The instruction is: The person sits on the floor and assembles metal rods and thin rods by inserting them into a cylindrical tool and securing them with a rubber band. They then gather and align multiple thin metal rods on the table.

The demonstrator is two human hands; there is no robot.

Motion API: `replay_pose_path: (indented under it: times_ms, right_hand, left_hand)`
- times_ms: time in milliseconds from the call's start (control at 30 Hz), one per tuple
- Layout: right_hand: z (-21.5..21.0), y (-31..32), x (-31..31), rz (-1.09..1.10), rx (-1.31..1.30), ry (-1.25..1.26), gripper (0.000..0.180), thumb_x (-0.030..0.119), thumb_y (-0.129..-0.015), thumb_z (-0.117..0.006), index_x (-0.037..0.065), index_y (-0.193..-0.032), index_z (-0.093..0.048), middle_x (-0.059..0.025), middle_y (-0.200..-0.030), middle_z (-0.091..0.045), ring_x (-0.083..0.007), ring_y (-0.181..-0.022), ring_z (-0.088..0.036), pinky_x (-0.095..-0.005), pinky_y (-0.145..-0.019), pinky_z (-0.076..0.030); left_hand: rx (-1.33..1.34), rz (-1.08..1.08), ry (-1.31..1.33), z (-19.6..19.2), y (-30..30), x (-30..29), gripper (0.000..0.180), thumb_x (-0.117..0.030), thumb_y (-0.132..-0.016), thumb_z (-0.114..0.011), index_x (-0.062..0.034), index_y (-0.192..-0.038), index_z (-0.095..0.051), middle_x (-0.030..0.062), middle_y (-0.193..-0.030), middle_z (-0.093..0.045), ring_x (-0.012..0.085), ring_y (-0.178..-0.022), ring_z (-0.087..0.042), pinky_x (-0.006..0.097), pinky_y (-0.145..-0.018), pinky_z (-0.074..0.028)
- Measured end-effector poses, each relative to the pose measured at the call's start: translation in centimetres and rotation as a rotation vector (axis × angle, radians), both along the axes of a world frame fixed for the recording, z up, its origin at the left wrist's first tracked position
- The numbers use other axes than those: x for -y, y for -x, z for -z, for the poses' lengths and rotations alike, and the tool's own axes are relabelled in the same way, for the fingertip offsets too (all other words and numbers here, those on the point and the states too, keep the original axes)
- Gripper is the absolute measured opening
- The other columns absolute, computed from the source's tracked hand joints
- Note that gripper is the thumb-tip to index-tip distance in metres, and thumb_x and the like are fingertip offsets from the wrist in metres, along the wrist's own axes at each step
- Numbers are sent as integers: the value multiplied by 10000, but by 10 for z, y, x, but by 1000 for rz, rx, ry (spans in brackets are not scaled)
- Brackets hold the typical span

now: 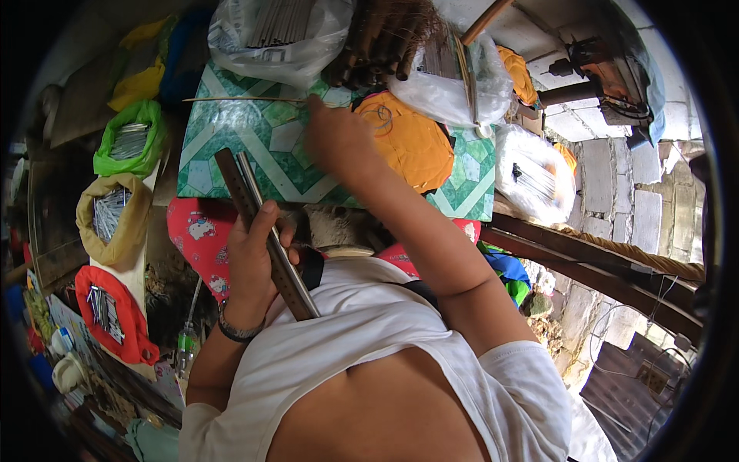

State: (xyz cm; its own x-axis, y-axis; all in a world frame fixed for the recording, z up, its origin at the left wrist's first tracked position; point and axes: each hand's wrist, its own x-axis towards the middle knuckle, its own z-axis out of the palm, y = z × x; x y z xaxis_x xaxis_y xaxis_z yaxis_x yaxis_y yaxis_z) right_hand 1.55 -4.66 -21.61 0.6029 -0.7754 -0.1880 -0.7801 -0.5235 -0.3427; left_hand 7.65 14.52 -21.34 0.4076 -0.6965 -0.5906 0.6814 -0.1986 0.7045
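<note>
My left hand (262, 239) is wrapped round a dark brown tube (250, 192) with small holes along it and a shiny metal tube (254, 181) lying against it. Both slant from the table's front edge down to my white shirt. Over the green patterned table (219, 146) reaches my right hand (339, 142), smeared by motion. Its fingertips overlap a long thin stick (239, 98); whether they grip it cannot be made out. Just right of that hand lies an orange cloth bundle (412, 146) with a thin ring-shaped wire or band (377, 117) on top.
At the table's back are plastic bags (231, 46) of metal rods and a stack of brown tubes (377, 46). Green (158, 146), tan (88, 223) and red (85, 296) bags with metal pieces line the left. A wooden beam (600, 258) runs along the right.
</note>
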Motion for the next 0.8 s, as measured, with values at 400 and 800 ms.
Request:
replay_pose_path:
  times_ms: [400,800]
  right_hand:
    - [-9,111,60,236,247,503,134,245,-858,-705,131,-889,-768,-140,-856,-694,-356,-777,-693,-467,-696,-554]
    - [8,172,191,674,134,210,289,278,-878,-637,77,-1065,-728,-212,-1073,-735,-396,-1037,-701,-481,-877,-558]
  left_hand:
    - [96,-22,34,-6,9,13,264,-272,-985,-676,-48,-965,-538,17,-856,-513,85,-641,-542,232,-411,-521]
    - [116,31,40,-10,20,22,274,-281,-984,-679,-49,-976,-532,12,-859,-505,79,-641,-551,229,-410,-526]
